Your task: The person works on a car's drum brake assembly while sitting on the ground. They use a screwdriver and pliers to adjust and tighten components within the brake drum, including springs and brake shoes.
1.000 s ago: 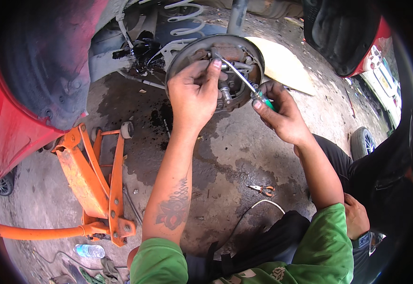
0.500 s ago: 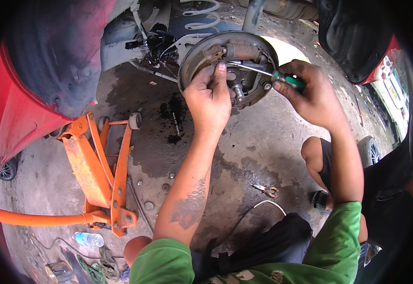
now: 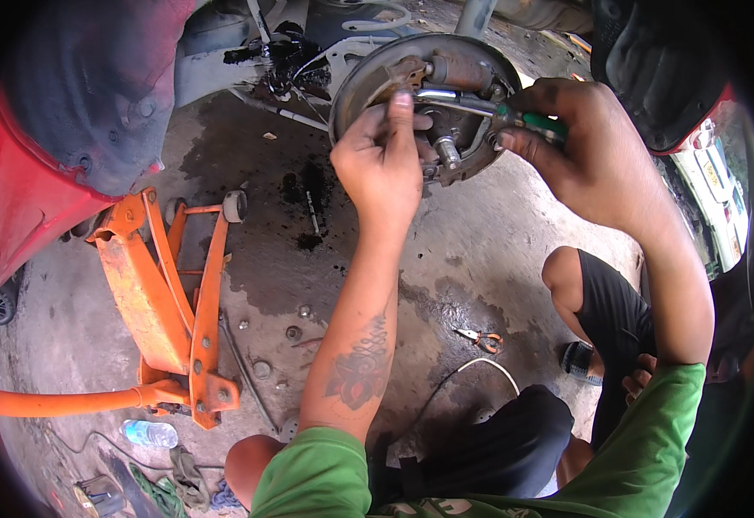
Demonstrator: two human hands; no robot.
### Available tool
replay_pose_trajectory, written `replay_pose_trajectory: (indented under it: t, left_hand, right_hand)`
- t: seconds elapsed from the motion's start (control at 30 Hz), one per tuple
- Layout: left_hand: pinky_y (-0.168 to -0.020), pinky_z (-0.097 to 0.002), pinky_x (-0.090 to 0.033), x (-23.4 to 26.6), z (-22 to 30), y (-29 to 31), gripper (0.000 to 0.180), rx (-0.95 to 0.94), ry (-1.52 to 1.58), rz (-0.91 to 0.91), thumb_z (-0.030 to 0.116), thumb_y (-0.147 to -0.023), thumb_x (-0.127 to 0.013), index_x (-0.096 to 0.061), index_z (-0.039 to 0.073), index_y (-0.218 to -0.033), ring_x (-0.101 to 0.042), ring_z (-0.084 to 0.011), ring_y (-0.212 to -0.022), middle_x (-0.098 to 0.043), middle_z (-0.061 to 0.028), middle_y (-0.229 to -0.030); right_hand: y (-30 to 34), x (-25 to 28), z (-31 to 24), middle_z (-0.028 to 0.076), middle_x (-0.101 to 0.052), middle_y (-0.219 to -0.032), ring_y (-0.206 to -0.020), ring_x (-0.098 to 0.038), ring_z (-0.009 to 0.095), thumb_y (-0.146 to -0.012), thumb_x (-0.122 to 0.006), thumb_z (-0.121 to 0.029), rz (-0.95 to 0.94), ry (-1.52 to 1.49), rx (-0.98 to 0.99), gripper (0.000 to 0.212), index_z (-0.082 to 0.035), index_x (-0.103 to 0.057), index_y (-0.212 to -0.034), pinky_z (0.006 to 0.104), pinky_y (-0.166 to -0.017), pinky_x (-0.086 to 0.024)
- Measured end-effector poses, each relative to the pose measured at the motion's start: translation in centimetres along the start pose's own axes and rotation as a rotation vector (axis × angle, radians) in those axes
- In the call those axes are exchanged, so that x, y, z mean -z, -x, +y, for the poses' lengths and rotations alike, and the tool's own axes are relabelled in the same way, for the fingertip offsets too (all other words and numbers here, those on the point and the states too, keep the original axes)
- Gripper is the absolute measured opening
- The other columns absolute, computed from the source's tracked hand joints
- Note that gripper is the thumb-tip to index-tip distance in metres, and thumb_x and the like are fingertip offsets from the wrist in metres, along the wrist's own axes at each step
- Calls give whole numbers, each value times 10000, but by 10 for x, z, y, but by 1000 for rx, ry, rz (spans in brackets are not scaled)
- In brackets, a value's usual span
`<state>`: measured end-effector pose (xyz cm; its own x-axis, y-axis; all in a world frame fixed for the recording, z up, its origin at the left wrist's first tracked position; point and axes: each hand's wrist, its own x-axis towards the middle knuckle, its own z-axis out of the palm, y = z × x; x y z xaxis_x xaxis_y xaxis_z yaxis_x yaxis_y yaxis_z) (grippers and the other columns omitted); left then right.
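My right hand [image 3: 580, 129] grips a screwdriver [image 3: 546, 126] with a green handle. Its metal shaft points left across a drum brake assembly [image 3: 339, 97], toward my left fingertips. My left hand [image 3: 380, 160] is closed, thumb uppermost, at the left side of the assembly; its fingers hide what they pinch. Above the shaft sits a rusty brown cylinder-shaped part [image 3: 463, 74]. Below my fingers a bare metal spindle [image 3: 448, 152] sticks out from the middle of the round backing plate. Exactly where the screwdriver tip rests is hard to make out.
An orange floor jack [image 3: 144, 302] stands at left under the red car body [image 3: 23, 190]. Orange-handled pliers [image 3: 482, 339], a metal bar [image 3: 247, 371] and loose nuts lie on the stained concrete. A water bottle [image 3: 150, 433] is at lower left. Another person's knee [image 3: 561, 276] is at right.
My right hand has moved a little up and right, and the screwdriver lies flatter, closer to the brown part. My left hand keeps its closed grip. The other person's hand now shows beside my right sleeve.
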<state>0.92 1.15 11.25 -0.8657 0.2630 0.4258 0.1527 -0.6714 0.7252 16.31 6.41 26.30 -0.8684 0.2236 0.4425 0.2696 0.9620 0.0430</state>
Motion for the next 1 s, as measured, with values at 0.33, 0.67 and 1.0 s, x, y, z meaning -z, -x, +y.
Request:
replay_pose_trajectory:
  t: [0.33,0.67,1.0]
  left_hand:
    - [-773,-396,-493,32,-28,-41,361,-328,-344,-23,272,-1082,-509,-643,-59,-1128,-592,-234,-829,-654,-159,-962]
    - [-740,-326,-467,48,-41,-34,285,-342,-273,108,209,-1060,-562,-627,-53,-971,-562,-177,-782,-628,-119,-905]
    - [-532,-408,-553,-13,-62,86,282,-254,-498,-221,193,-945,-693,-698,-41,-1103,-681,-248,-534,-710,-75,-731]
  right_hand:
    - [0,-25,16,197,-673,-916,-818,-660,421,-818,-778,-163,52,71,246,254,7,-705,-992,477,-697,-518]
    - [-2,-7,10,152,-666,-789,-683,-659,306,-902,-731,-151,273,35,351,194,19,-704,-992,403,-640,-516]
    - [54,-53,74,-49,-539,-640,-514,-412,16,-936,-762,-399,782,-966,-609,341,-77,-678,-862,201,-471,-276]
